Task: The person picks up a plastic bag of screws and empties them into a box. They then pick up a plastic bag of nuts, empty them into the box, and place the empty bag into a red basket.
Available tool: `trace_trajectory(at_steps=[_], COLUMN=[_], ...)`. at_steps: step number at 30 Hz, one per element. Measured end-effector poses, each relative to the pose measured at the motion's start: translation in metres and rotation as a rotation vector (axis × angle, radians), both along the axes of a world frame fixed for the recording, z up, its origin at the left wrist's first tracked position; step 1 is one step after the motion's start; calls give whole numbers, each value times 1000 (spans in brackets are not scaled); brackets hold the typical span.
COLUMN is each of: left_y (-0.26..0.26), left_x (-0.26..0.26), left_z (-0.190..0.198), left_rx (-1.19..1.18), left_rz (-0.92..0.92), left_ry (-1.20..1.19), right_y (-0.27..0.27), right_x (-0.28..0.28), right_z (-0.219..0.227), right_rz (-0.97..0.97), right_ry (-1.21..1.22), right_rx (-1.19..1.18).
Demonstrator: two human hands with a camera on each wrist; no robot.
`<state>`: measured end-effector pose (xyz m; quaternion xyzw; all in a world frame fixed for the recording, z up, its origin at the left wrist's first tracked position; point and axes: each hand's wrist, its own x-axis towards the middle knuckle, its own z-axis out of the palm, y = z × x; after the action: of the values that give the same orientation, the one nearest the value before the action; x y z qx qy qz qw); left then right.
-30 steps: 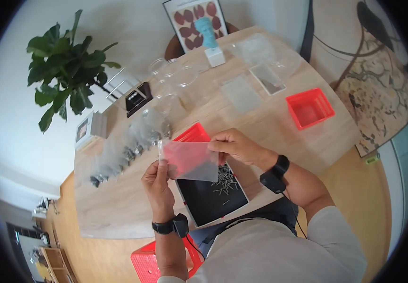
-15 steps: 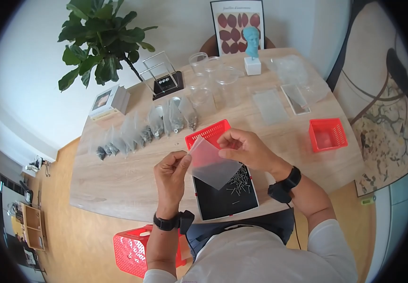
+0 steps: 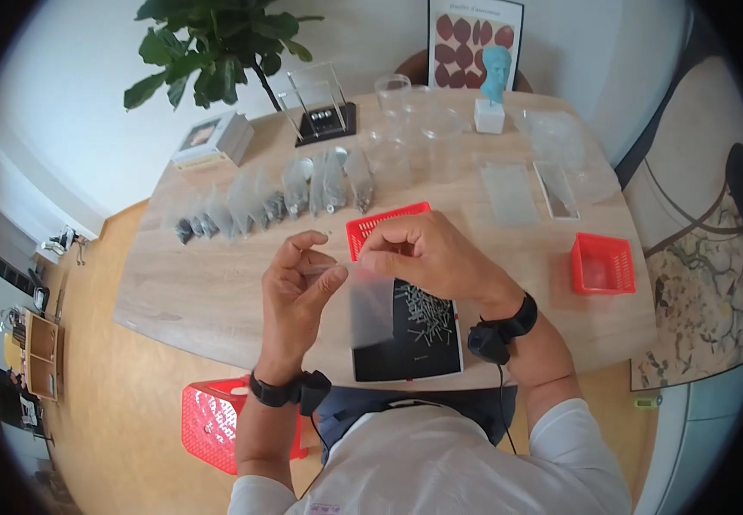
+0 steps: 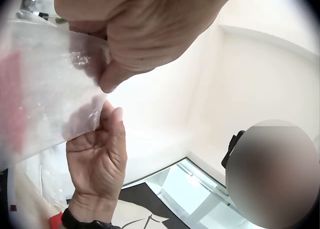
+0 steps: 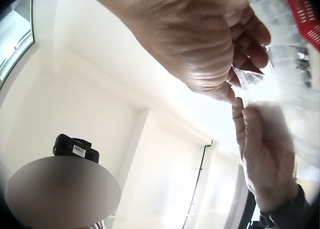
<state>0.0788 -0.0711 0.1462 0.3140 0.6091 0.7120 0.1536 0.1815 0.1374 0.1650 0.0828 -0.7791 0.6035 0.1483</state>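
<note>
A clear plastic bag (image 3: pixel 372 311) hangs between my two hands, above a black-bottomed tray (image 3: pixel 380 365) with a heap of screws (image 3: pixel 428 311) on its right side. My left hand (image 3: pixel 296 287) pinches the bag's upper edge between thumb and fingers. At the same edge, the thumb and fingertips of my right hand (image 3: pixel 431 249) grip it from the other side. Both wrist views show the hands close together at the bag's edge, and the left wrist view shows the bag (image 4: pixel 45 89) spread out flat. Behind the right hand, a red basket (image 3: pixel 363 230) is partly hidden.
Several filled clear bags (image 3: pixel 242 206) stand in a row at the back left. Clear round containers (image 3: pixel 397 142) and a blue bust (image 3: pixel 495 81) are farther back. Flat clear bags (image 3: pixel 510 193) lie at the right, near another red basket (image 3: pixel 603 264). A red stool (image 3: pixel 210 425) stands below.
The bag has turned from spread wide and tilted to hanging more upright and narrower. My hands have come closer together at its upper edge. The head view has shifted and levelled.
</note>
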Motion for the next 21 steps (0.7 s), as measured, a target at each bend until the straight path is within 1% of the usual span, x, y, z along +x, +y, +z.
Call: trace_trajectory(at_steps=[1, 3, 5, 6, 7, 8, 9, 11, 12, 13, 15, 16, 19, 21], left_y=[1, 8, 18, 19, 19, 19, 19, 22, 26, 29, 32, 30, 24, 22], left_x=[1, 3, 3, 5, 8, 11, 13, 19, 21, 22, 20, 16, 18, 15], left_z=[2, 4, 2, 2, 2, 2, -1, -7, -6, -6, -10, -13, -14, -19], left_rx=[-67, -109, -23, -27, -135, -240, -236, -135, -69, -65, 53, 40, -2, -29], left_rz=[-41, -19, 95, 91, 342, 596, 595, 326, 200, 203, 73, 55, 50, 40], left_ry=[45, 53, 261, 267, 557, 847, 859, 633, 397, 404, 104, 114, 99, 122], right_y=[3, 8, 13, 15, 14, 11, 7, -2, -7, -11, -16, -14, -11, -7], right_x=[3, 6, 8, 9, 7, 5, 3, 1, 1, 0, -1, 0, -4, -4], right_z=[0, -1, 3, 4, 2, -2, -5, -7, -9, -12, -17, -15, -21, -20], right_rz=[1, 12, -6, -25, -29, -125, -219, -182, -143, -141, -54, -41, -62, -70], right_ry=[-18, -16, -64, -108, -98, -69, -40, -8, 11, 19, 38, -17, -28, -19], right_rx=[-5, 227, 210, 193, 191, 37, -118, -166, -212, -208, -17, 69, 135, 136])
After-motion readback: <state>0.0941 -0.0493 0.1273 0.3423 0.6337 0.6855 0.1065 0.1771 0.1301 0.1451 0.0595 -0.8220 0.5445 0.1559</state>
